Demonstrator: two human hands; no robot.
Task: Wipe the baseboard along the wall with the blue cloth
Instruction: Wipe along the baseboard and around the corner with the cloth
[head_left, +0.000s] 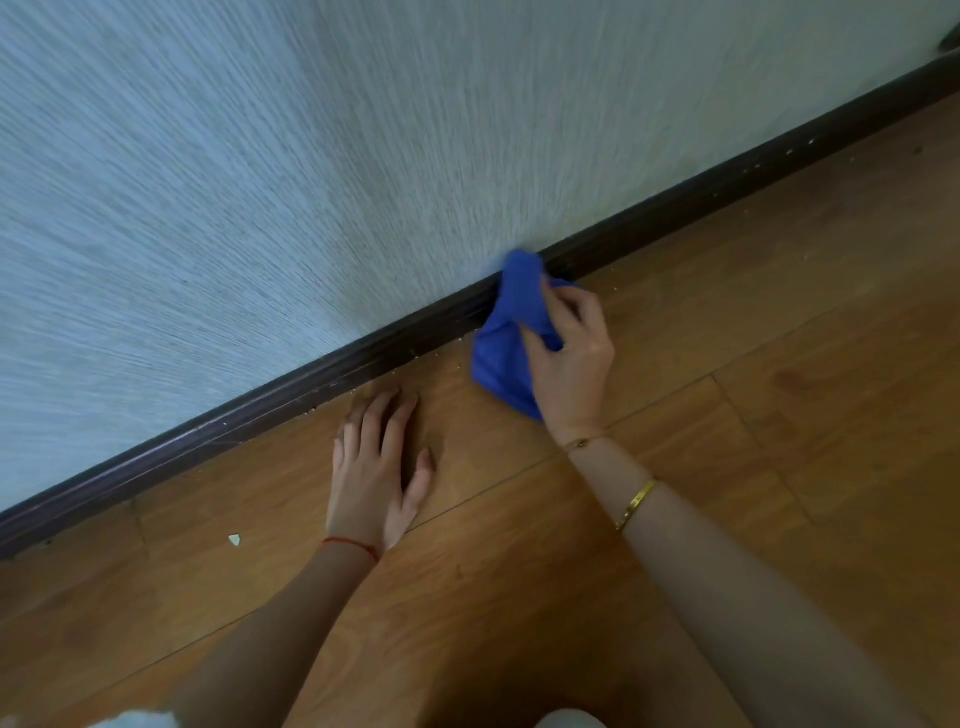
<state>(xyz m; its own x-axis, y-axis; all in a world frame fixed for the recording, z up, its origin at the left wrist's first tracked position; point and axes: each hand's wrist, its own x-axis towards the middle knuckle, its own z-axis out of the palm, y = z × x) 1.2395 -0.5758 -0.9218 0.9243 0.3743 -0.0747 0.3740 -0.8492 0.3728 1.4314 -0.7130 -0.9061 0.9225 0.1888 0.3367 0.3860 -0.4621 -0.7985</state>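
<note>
Now, grip: the right hand (569, 358) has its fingers and thumb curled round the bunched blue cloth (506, 332), holding it fast
Cloth: its upper end, beyond the fingertips, presses against the dark brown moulded baseboard (291, 387) where that strip meets the pale textured wall (260, 182); its lower folds hang below the thumb and behind the palm, touching or just above the floor, which of the two cannot be told
Baseboard: runs diagonally past the grip, rising away past the knuckle side and dropping away on the thumb side
Specks: small pale crumbs (441, 354) lie along the foot of the baseboard just to the thumb side of the cloth
Left hand: the left hand (379, 467) lies flat on the brown wood-plank floor (779, 415) with fingers straight, near the baseboard and a little apart from the cloth, holding nothing
Wrists: a gold bangle (636, 503) on the right forearm, a red thread (350, 544) on the left wrist
Floor: a small white scrap (235, 540) lies well to the far side of the left hand
</note>
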